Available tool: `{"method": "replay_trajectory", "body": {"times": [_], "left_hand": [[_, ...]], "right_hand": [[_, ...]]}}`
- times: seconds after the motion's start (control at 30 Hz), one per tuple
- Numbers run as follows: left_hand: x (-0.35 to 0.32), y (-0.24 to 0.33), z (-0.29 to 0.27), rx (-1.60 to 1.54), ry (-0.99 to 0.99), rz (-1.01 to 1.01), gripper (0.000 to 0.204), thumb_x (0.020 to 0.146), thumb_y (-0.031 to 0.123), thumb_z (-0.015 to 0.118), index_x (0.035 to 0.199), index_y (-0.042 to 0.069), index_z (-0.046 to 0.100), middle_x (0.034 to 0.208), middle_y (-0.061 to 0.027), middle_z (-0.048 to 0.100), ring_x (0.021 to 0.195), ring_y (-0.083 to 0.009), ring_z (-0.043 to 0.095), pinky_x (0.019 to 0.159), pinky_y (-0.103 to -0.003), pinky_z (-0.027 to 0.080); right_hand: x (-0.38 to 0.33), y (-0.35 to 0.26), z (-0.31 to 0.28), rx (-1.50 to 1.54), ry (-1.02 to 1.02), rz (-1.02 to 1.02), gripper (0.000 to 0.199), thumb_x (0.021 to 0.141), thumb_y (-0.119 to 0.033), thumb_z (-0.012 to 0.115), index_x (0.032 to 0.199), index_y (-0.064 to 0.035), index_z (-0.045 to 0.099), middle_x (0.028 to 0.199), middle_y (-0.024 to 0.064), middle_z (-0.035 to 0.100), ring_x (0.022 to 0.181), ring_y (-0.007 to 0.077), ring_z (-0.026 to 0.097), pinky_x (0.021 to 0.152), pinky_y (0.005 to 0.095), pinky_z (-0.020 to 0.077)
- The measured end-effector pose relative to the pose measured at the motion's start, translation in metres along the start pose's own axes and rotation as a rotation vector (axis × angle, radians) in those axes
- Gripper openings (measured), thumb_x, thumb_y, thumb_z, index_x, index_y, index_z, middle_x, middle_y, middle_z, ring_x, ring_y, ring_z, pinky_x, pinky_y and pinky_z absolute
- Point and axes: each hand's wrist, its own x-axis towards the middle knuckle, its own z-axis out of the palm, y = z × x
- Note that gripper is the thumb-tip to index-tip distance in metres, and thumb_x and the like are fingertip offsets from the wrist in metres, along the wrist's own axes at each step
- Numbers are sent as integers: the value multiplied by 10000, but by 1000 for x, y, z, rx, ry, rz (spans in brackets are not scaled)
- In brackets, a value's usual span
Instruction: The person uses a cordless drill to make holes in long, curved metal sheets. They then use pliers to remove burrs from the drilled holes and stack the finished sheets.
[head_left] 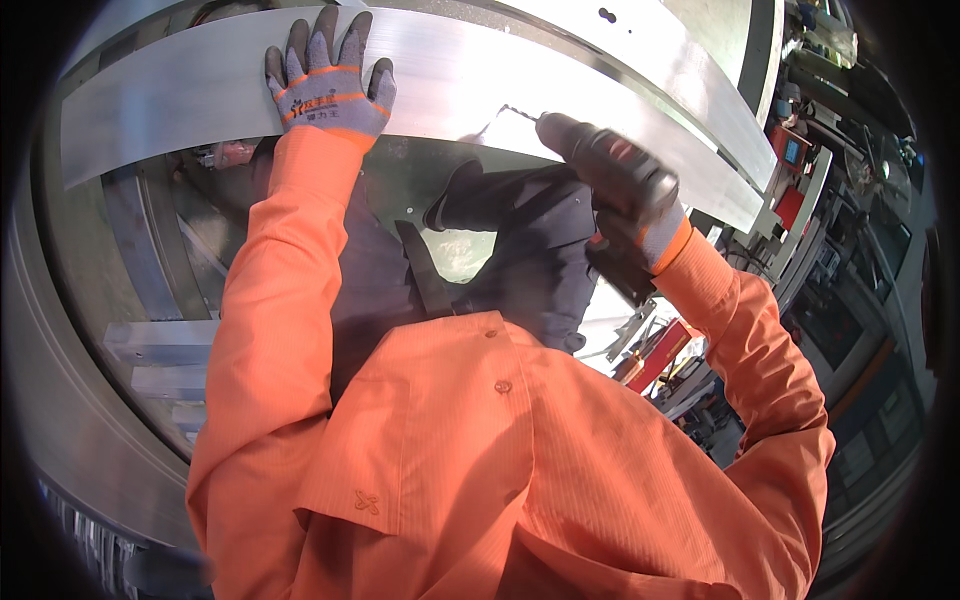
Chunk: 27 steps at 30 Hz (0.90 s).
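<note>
A long, shiny metal bar (pixel 440 85) lies across in front of me. My left hand (pixel 330 85), in a grey glove with orange bands, rests flat on it with the fingers spread. My right hand (pixel 658 232), gloved the same way, is wrapped round the grip of a black cordless drill (pixel 610 165). The drill points to the left, and its thin bit (pixel 520 112) is over the bar's surface. Whether the bit's tip touches the metal I cannot tell. The drill body hides most of my right fingers.
Behind the bar runs another pale metal length (pixel 660 75). To the left, several metal profiles (pixel 160 345) lie by a curved-looking grey edge. A red box (pixel 660 350) sits among tools at the lower right. Cluttered equipment (pixel 800 200) fills the far right.
</note>
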Motion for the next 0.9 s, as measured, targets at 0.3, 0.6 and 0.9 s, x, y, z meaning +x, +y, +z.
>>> {"method": "replay_trajectory", "body": {"times": [0.3,0.6,0.9], "left_hand": [[3,1,-4,13,4,4,611,897,493,492,1479,357,370,1553,-40,333,1444,-294,263,1187,-499,145],[0,3,0,25,4,-5,617,891,494,503,1479,366,367,1553,-24,333,1435,-293,272,1185,-499,147],[2,2,0,-31,23,-4,626,879,484,521,1477,382,365,1547,-15,338,1433,-292,275,1188,-505,149]], "right_hand": [[27,-13,-45,56,-118,134,318,756,-179,672,1045,-62,606,764,98,644,639,196,634,618,337,545],[34,-82,-21,-1399,-309,22,287,753,-296,711,880,-38,709,828,155,686,782,318,678,696,364,550],[31,-90,-16,-957,-360,-316,484,795,-96,561,1267,6,593,1230,164,651,1063,213,651,921,305,508]]}}
